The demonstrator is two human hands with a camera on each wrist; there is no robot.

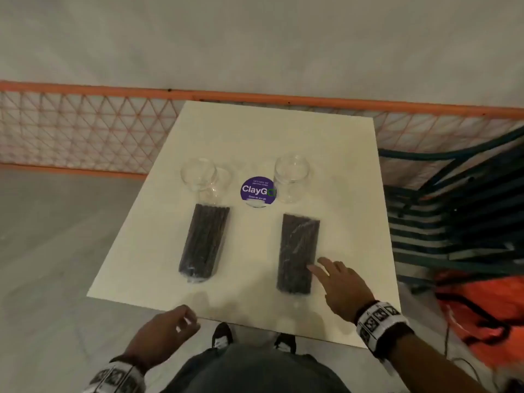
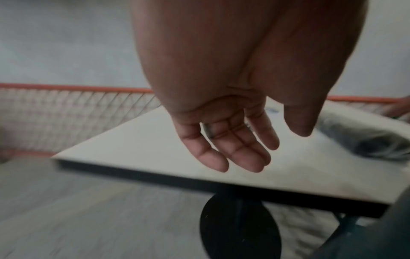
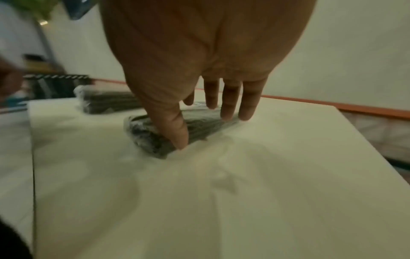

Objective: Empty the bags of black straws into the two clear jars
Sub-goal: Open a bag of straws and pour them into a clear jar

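Observation:
Two clear jars stand side by side on the white table (image 1: 226,131), the left jar (image 1: 199,177) and the right jar (image 1: 292,180), both with nothing in them. A sealed bag of black straws lies in front of each: the left bag (image 1: 204,245) (image 3: 108,103) and the right bag (image 1: 297,251) (image 3: 146,133). My right hand (image 1: 317,265) (image 3: 206,129) reaches over the right bag's near end with spread, straight fingers, and its thumb (image 3: 177,133) touches the plastic. My left hand (image 1: 184,319) (image 2: 272,149) hangs at the table's front edge, loosely curled and holding nothing.
A round purple sticker (image 1: 258,190) lies between the jars. An orange mesh fence (image 1: 85,129) runs behind the table. Stacked dark chairs (image 1: 453,208) and an orange bundle (image 1: 482,307) crowd the right side. The table stands on a black pedestal base (image 2: 239,227).

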